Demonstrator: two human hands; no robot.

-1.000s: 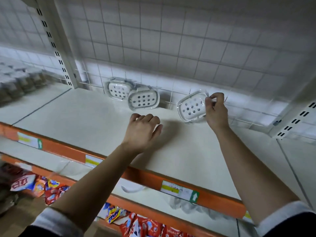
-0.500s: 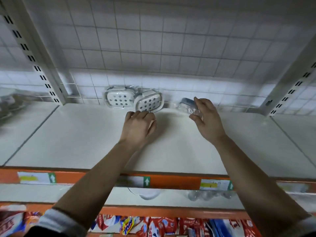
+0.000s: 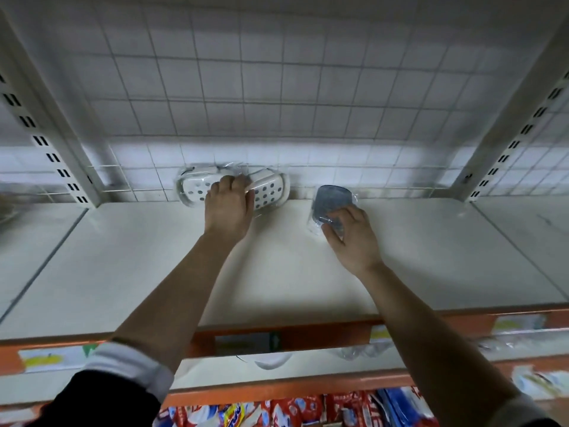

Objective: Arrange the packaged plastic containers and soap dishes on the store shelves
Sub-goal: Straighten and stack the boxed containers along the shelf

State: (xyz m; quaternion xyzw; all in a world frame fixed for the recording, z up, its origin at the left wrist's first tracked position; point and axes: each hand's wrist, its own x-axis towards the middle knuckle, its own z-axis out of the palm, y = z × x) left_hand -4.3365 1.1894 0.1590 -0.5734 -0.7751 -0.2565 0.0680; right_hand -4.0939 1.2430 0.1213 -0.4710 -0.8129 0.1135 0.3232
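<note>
Two white perforated soap dishes in clear wrap lean against the wire grid at the back of the cream shelf (image 3: 123, 272): one on the left (image 3: 192, 189), one to its right (image 3: 269, 192). My left hand (image 3: 229, 204) reaches between them, its fingers curled over the top edge of the right dish. A blue-grey packaged soap dish (image 3: 331, 200) stands tilted on the shelf further right. My right hand (image 3: 351, 232) holds its lower part between fingers and thumb.
White slotted uprights stand at the left (image 3: 46, 146) and right (image 3: 517, 137) of the bay. An orange price rail (image 3: 308, 334) runs along the shelf front. Clear packets lie on the shelf below (image 3: 363, 352), and red snack packs (image 3: 292, 411) at the bottom.
My left hand moved back from the open shelf onto the white dishes. My right hand turned its dish blue side up and lowered it onto the shelf. The camera swung to face the bay.
</note>
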